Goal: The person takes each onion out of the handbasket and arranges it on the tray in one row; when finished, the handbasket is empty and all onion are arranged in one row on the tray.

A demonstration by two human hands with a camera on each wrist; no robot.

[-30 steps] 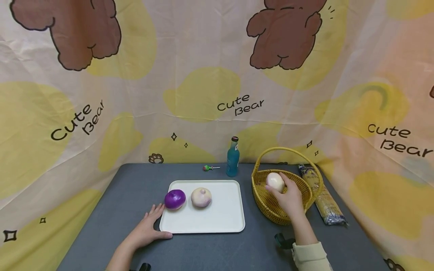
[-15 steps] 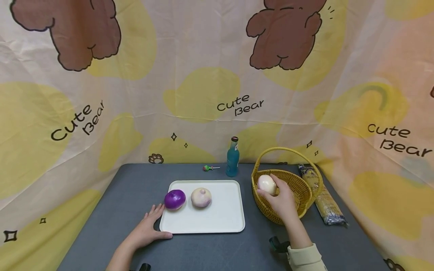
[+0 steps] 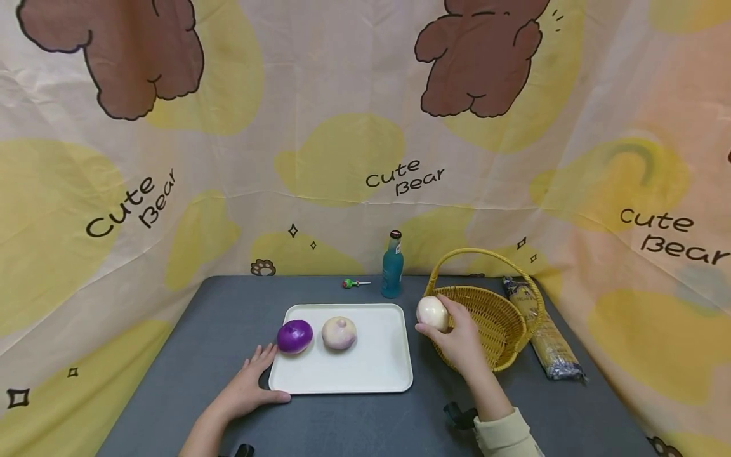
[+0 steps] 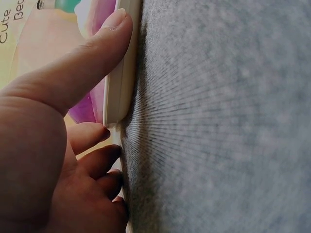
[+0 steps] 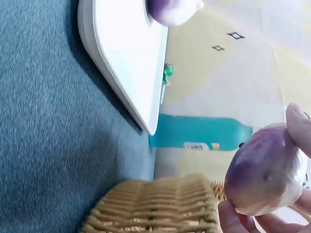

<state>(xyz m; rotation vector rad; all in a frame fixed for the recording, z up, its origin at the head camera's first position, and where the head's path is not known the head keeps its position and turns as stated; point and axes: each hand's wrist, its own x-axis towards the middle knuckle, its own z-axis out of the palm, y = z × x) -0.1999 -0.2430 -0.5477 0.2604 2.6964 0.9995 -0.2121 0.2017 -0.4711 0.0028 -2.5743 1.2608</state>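
Note:
In the head view my right hand pinches a white-and-purple onion between thumb and fingers, over the left rim of a yellow wicker basket. The right wrist view shows the same onion with a purple side and a small dark spot. My left hand lies spread at the near left corner of a white tray, thumb along its front edge, fingers by its left side. On that tray sit a deep purple onion, near the left edge, and a pale onion beside it.
Behind the tray stands a blue bottle with a lollipop lying to its left. A long plastic packet rests right of the basket, partly behind its handle. A printed cloth hangs behind the grey table.
My right hand has carried its onion leftward, from over the middle of the basket to the basket's left rim. My left hand, the tray and both onions on it have stayed put.

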